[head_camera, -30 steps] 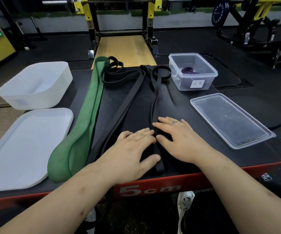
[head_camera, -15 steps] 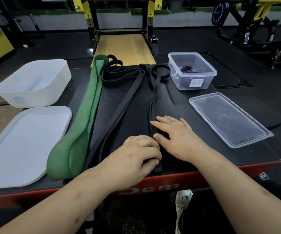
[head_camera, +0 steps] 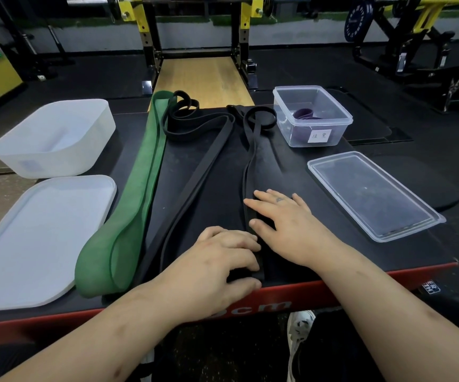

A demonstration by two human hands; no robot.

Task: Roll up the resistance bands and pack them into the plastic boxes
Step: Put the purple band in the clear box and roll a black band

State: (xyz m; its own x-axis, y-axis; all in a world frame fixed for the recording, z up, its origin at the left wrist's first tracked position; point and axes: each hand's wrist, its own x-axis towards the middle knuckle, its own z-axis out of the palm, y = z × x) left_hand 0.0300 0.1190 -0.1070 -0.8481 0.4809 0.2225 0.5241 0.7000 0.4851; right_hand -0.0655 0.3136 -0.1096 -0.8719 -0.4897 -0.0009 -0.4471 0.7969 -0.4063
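Head view, and we're looking down at a black platform with a red front edge. Our left hand is at the near edge, fingers curled over the near end of the narrow black band, thumb tucked underneath: that's a firm hold on the band's end. How much is rolled under the fingers, we can't tell. Our right hand lies flat just beside it, fingers straight and spread, index finger and thumb pressing on the same band a little farther up.

From there the narrow black band runs away from us and ends in a loop near the clear box. That box stands open at the far right with a purple band coiled inside. Its clear lid lies flat nearer to us, right of our hand.

Left of the hands, the wide black band stretches out long, and the green band lies beside it. Far left: a frosted tub, with a frosted lid in front.
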